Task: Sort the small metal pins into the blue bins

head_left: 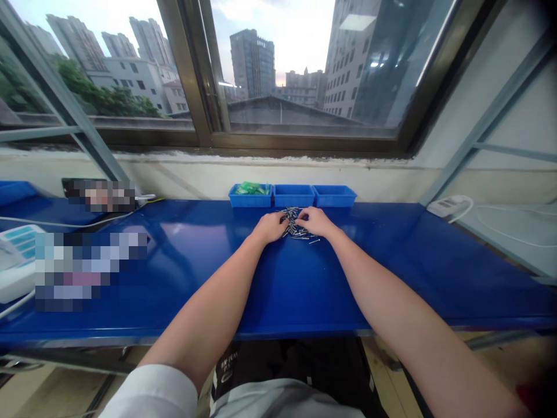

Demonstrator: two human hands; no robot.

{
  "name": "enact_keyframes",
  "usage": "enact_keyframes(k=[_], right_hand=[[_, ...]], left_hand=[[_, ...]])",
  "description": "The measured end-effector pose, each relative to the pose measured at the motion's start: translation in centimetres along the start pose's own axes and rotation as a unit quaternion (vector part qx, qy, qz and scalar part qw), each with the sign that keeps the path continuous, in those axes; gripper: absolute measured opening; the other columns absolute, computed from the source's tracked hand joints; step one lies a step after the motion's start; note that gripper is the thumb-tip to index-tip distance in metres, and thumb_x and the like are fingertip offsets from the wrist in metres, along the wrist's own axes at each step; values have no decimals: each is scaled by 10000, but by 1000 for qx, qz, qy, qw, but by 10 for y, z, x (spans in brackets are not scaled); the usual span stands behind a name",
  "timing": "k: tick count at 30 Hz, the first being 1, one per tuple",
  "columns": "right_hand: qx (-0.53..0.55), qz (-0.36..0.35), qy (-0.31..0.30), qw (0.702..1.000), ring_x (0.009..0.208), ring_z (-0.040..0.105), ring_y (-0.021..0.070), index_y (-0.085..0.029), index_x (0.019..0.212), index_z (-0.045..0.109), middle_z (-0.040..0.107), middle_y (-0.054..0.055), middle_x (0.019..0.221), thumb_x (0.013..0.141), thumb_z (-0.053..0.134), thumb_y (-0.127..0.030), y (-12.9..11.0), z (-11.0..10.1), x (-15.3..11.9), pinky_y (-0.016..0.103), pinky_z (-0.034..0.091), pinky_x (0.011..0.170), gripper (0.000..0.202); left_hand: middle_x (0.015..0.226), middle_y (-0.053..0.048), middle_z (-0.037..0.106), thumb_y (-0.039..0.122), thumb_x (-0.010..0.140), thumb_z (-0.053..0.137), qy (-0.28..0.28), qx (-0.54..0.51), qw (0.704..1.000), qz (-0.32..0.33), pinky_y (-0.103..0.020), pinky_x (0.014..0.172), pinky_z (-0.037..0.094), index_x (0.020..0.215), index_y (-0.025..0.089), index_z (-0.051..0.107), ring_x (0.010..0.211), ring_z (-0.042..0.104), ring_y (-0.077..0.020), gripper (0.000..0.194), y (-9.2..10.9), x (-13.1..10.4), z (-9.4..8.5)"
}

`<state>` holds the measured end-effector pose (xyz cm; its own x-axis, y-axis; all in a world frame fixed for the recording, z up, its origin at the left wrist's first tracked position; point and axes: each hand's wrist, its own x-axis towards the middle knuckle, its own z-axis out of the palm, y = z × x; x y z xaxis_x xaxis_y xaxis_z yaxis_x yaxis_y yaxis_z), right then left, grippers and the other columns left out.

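A loose pile of thin metal screws or nails lies on the blue table, just in front of the blue bins. My left hand is at the pile's left side, its fingers curled against the metal pieces. On the right side of the pile is my right hand, thumb and fingers bent toward the pieces. What either hand pinches is too small to make out.
Three blue bins stand by the wall: the left bin holds green packets, beside a middle bin and a right bin. A power strip sits at right. A white device and blurred items are at left.
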<state>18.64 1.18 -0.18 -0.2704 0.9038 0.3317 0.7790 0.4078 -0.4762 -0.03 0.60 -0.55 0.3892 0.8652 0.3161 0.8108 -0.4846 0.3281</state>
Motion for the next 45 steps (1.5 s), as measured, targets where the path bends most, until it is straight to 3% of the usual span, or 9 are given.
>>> enact_keyframes(k=[8,16,20,26,33,38,45], right_hand=[[-18,-24,-7,1000,730,595,168,-181,710,687,681,52,776,776,610,-230,-2,2,1,270,420,700,113],[-31,-13,3,999,708,598,192,-191,635,675,681,62,725,767,608,-271,0,6,4,283,406,656,168],[-45,-23,-23,998,671,589,184,-192,608,656,669,55,686,790,577,-250,1,7,5,281,396,650,206],[-79,-34,15,996,794,574,197,-168,741,627,654,102,837,836,516,-215,3,9,5,280,386,703,153],[-2,-78,33,996,669,533,152,-182,821,578,610,25,717,859,470,-207,-9,3,1,256,355,625,116],[66,-125,61,988,701,548,149,-180,796,594,626,20,728,800,541,-174,-22,-1,0,262,394,665,53],[210,-82,102,969,682,584,150,-165,776,600,646,25,732,715,624,-222,-24,-1,0,290,458,673,87]], left_hand=[[1077,-76,686,350,870,453,0,-14,1000,-10,-324,858,461,1086,226,662,1000,623,-258,325,0,-1,0],[1050,-76,694,342,859,471,7,-19,1000,-4,-337,847,467,1058,227,675,980,629,-269,307,0,-1,0],[1028,-70,699,334,858,471,5,-18,1000,12,-334,840,468,1032,227,682,958,634,-264,294,1,-1,-1],[1024,-73,686,309,858,471,21,-30,999,22,-306,853,455,977,207,685,948,622,-232,266,0,0,0],[854,-75,657,378,928,339,74,-49,995,49,-292,789,438,822,175,646,835,600,-195,383,7,1,-4],[785,-48,649,350,916,372,79,-90,993,10,-276,709,426,758,180,612,763,588,-180,334,9,0,-7],[813,-40,650,283,884,431,102,-153,983,8,-278,711,432,833,171,611,759,581,-172,218,9,0,-8]])
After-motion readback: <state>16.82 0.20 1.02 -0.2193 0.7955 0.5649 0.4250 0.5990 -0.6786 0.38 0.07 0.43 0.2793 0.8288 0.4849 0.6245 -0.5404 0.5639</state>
